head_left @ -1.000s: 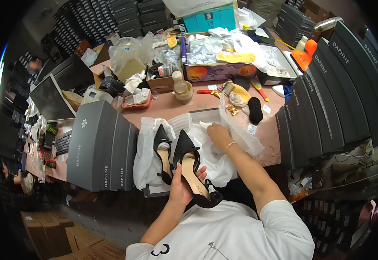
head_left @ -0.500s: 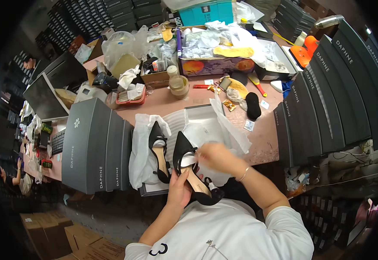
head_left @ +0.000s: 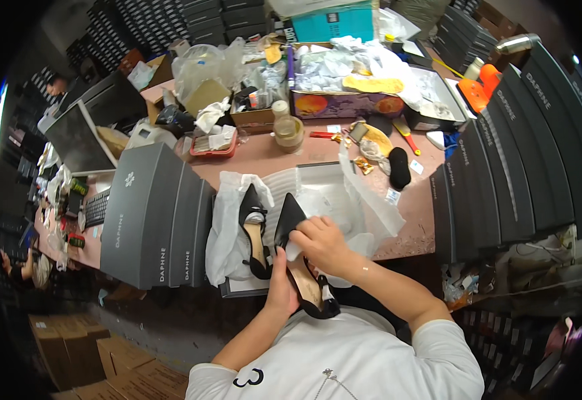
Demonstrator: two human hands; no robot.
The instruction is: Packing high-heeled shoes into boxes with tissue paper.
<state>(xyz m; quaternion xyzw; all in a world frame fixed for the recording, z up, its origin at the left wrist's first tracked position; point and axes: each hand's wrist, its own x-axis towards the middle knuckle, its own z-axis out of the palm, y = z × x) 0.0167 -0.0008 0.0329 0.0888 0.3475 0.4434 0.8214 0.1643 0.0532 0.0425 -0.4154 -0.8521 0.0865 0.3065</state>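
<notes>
Where our hands meet: we have the black pointed shoe (head_left: 306, 285), toe between eleven and twelve o'clock, at the near edge of the open box (head_left: 243, 288).
Left hand (head_left: 280, 287): wrapped around the shoe's side, holding it.
Right hand (head_left: 321, 245): fingers bent over white stuffing (head_left: 293, 251) at the shoe's opening; we cannot tell whether they grip it.
Second shoe (head_left: 256, 244): ten o'clock, beside white tissue (head_left: 222, 257).
Jar (head_left: 289, 137): twelve o'clock, on our pink table (head_left: 419, 230).
Grey boxes (head_left: 141, 213): between nine and ten o'clock, standing upright.
</notes>
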